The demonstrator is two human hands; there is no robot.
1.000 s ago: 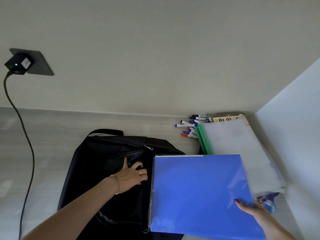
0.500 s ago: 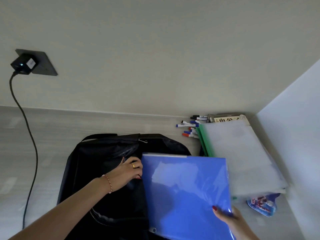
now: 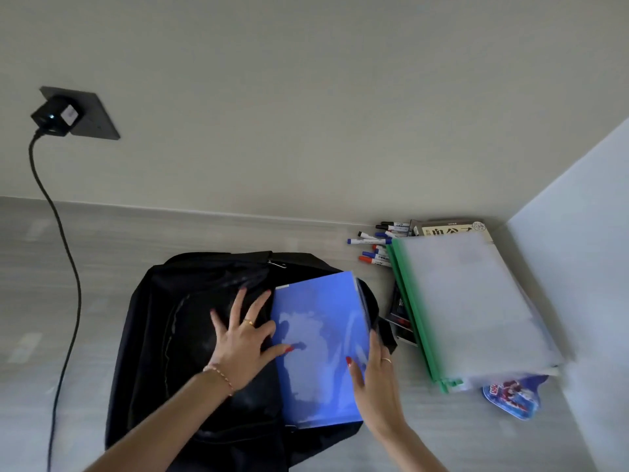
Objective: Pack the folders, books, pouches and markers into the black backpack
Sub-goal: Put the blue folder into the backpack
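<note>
The black backpack (image 3: 177, 335) lies flat on the grey table. A blue folder (image 3: 320, 335) sticks partly into its opening on the right side. My left hand (image 3: 241, 338) lies spread on the backpack's flap with straight fingers, its thumb touching the folder's face. My right hand (image 3: 374, 379) holds the folder's right edge, thumb on the front. To the right is a stack of translucent folders with green spines (image 3: 466, 301). A book (image 3: 452, 229) and several markers (image 3: 374, 243) lie behind the stack.
A colourful pouch (image 3: 514, 400) pokes out under the stack's near end, and a dark book (image 3: 400, 311) lies under its left side. A white panel (image 3: 585, 267) walls off the right. A black plug and cable (image 3: 58, 233) hang from the wall socket at left.
The blue folder has moved left and slid into the backpack's opening. My left hand went from gripping the opening's edge to lying spread on the flap.
</note>
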